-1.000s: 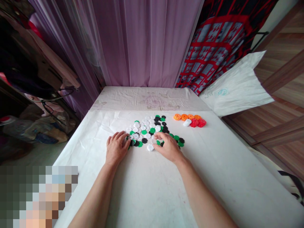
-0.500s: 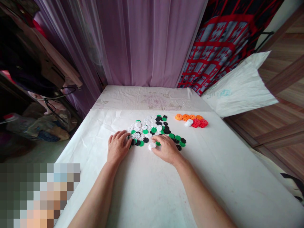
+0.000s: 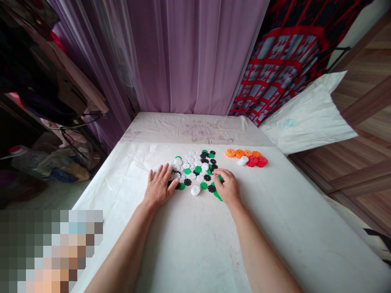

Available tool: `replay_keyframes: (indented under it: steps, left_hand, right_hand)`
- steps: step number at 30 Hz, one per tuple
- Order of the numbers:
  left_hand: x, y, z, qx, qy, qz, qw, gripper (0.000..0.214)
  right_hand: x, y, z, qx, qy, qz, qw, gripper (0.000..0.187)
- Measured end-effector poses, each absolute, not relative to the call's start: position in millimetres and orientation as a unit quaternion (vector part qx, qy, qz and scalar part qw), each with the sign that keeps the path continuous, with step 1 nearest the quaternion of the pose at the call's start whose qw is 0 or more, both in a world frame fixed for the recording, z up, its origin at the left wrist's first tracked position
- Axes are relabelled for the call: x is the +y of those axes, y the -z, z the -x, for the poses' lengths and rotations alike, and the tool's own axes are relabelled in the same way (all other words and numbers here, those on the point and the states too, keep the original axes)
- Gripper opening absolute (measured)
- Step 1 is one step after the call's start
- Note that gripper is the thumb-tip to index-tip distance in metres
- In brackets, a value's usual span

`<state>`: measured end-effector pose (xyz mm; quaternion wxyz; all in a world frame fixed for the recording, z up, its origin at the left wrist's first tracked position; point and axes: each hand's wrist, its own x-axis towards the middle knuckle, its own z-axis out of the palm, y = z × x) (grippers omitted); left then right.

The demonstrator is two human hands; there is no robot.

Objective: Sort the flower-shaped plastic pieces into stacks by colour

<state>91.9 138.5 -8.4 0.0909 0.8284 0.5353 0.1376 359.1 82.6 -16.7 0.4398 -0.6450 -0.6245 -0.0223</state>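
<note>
Small notched plastic discs in white (image 3: 191, 156), green (image 3: 187, 171) and black (image 3: 187, 182) lie spread in a loose patch on the table. My left hand (image 3: 159, 185) rests flat at the patch's left edge, fingers spread, partly over some discs. At the right edge is my right hand (image 3: 227, 186), its fingers curled in toward the thumb over green and black discs; what they hold, if anything, is hidden. A small white stack of discs (image 3: 195, 190) sits apart on the near side, between both hands.
Behind and to the right lie orange discs (image 3: 239, 154), red discs (image 3: 256, 161) and one white bundle (image 3: 243, 161). A white sheet covers the table (image 3: 189, 244). A white paper bag (image 3: 308, 116) stands at the right edge, and a purple curtain (image 3: 189, 57) hangs behind.
My right hand has left the white stack and moved right, over the green and black discs there. My left hand has flattened, its fingers spreading.
</note>
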Motion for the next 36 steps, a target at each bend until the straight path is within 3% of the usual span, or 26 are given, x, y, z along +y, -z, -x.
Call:
replay_keyframes:
  steps: [13, 16, 21, 26, 32, 36]
  left_hand:
    - [163.5, -4.3, -113.5, 0.407, -0.131, -0.882, 0.199, 0.053]
    - [164.9, 0.8, -106.6, 0.443, -0.216, -0.845, 0.209, 0.053]
    - [173.5, 17.2, -92.4, 0.543, -0.367, -0.734, 0.179, 0.05]
    - [177.3, 25.9, -86.5, 0.56, -0.365, -0.732, 0.129, 0.035]
    - [172.7, 18.9, -89.1, 0.545, -0.323, -0.768, 0.096, 0.032]
    - [170.1, 13.6, -89.2, 0.545, -0.316, -0.77, 0.1, 0.031]
  right_hand:
    - [95.6, 20.4, -370.8, -0.591, 0.012, 0.658, 0.467, 0.023]
    - [117.0, 7.3, -367.3, -0.625, -0.011, 0.662, 0.413, 0.027]
    - [164.1, -12.7, -348.8, -0.698, -0.04, 0.675, 0.235, 0.039]
    - [193.3, -19.5, -327.6, -0.739, -0.044, 0.663, 0.108, 0.044]
    - [185.8, -21.9, -318.3, -0.785, -0.058, 0.61, 0.09, 0.028]
    - [167.0, -15.0, -327.6, -0.806, -0.055, 0.573, 0.133, 0.024]
